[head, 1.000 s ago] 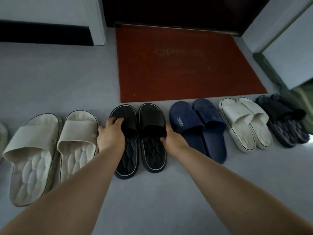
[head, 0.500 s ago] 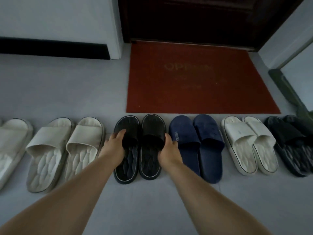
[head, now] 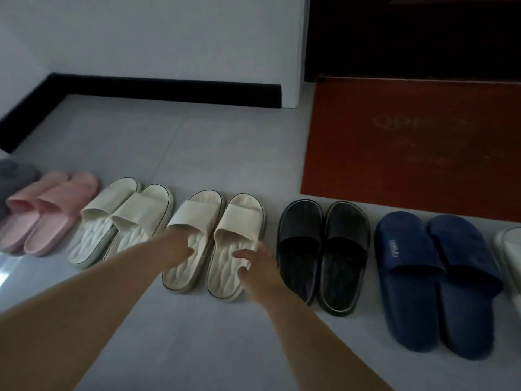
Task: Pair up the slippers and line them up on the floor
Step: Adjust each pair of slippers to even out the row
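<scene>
Pairs of slippers stand in a row on the grey floor: a pink pair point(head: 50, 210), a cream pair point(head: 121, 218), another cream pair, a black pair point(head: 324, 249) and a navy pair point(head: 423, 263). My left hand point(head: 177, 246) lies on the insole of the left cream slipper point(head: 197, 211), fingertips at its strap opening and partly hidden. My right hand point(head: 253, 261) rests on the outer edge of the right cream slipper point(head: 239, 221), fingers apart, next to the black pair.
A grey slipper point(head: 14, 176) shows at the far left edge and a white one point(head: 510, 244) at the far right edge. A red doormat point(head: 408, 150) lies behind the row before a dark door point(head: 408, 32). A white wall with black skirting point(head: 169, 88) runs behind.
Both hands left the black pair and moved left onto the neighbouring cream pair. The view swung left, bringing the pink and grey slippers into sight.
</scene>
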